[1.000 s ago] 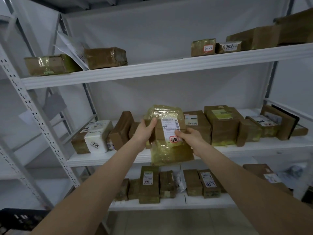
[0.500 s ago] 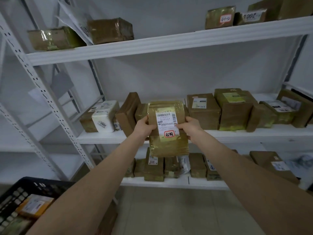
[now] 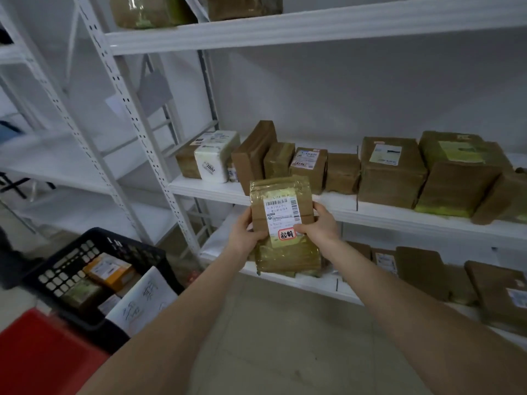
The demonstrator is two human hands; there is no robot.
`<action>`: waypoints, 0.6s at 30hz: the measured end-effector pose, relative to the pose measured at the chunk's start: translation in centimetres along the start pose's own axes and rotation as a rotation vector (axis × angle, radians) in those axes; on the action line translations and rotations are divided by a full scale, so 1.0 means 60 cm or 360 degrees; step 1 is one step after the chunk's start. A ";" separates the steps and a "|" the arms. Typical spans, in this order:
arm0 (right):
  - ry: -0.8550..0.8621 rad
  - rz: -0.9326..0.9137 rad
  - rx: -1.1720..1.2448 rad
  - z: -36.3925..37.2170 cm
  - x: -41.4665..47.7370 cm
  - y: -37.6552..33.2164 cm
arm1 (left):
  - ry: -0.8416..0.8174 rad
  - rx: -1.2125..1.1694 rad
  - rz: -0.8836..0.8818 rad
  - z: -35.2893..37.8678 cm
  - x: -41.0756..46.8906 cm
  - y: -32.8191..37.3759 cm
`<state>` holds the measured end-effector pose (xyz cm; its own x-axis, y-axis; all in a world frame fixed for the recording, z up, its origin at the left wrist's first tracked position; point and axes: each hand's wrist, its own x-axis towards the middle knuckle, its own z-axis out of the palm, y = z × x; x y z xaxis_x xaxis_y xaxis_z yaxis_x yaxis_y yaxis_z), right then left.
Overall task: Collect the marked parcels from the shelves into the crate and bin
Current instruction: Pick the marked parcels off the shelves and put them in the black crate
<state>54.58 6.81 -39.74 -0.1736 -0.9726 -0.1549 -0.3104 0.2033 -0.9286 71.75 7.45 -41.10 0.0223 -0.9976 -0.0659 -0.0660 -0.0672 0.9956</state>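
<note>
Now holding a brown, tape-wrapped parcel [image 3: 288,258] upright at frame centre, off the shelves and just in front of the middle shelf [image 3: 399,215]. On its face, a white shipping label [image 3: 281,215] with barcodes along the top and small print too blurred to read; at the label's 6 o'clock, a red-ringed sticker [image 3: 286,234] with two handwritten black characters. Gripped at 9 o'clock by the left hand [image 3: 245,235], thumb on the front face, fingers hidden behind; gripped at 3 o'clock by the right hand [image 3: 323,229], fingers curled round the edge, thumb laid across the label's lower corner, just beside the sticker. Both arms stretched forward, nearly straight. At 11 o'clock from the parcel, on the middle shelf, a white parcel [image 3: 216,158] marked "2002" in black. At 8 o'clock, well apart, a black crate [image 3: 85,246] holding an orange parcel [image 3: 109,270] and a white sheet [image 3: 142,300] with large handwritten strokes, not legible; just beside the crate, at its 7 o'clock, a red bin [image 3: 37,352]
</note>
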 end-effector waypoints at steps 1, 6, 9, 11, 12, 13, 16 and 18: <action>-0.0030 -0.0001 -0.0051 0.016 -0.002 0.007 | 0.0032 0.0007 0.0001 -0.011 -0.010 -0.011; -0.0225 -0.0015 -0.0183 0.105 -0.020 0.028 | 0.0240 -0.0007 -0.0078 -0.086 -0.058 -0.070; -0.0384 -0.0066 -0.0265 0.166 -0.033 0.037 | 0.0371 -0.0047 -0.0172 -0.143 -0.085 -0.101; -0.0477 -0.0099 -0.0335 0.210 -0.044 0.040 | 0.0442 -0.0047 -0.0220 -0.180 -0.102 -0.119; -0.0518 -0.0103 -0.0377 0.234 -0.050 0.040 | 0.0478 -0.0039 -0.0234 -0.198 -0.109 -0.127; -0.0557 -0.0112 -0.0410 0.256 -0.055 0.040 | 0.0514 -0.0033 -0.0252 -0.215 -0.116 -0.134; -0.0649 -0.0133 -0.0487 0.325 -0.068 0.039 | 0.0607 -0.0033 -0.0301 -0.264 -0.133 -0.157; -0.0722 -0.0119 -0.0502 0.373 -0.073 0.040 | 0.0652 -0.0051 -0.0349 -0.302 -0.140 -0.176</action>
<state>75.53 9.04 -48.81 0.2578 -0.9226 -0.2870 -0.5832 0.0883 -0.8075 90.32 16.84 -49.87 0.4247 -0.8703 -0.2495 0.0148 -0.2689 0.9630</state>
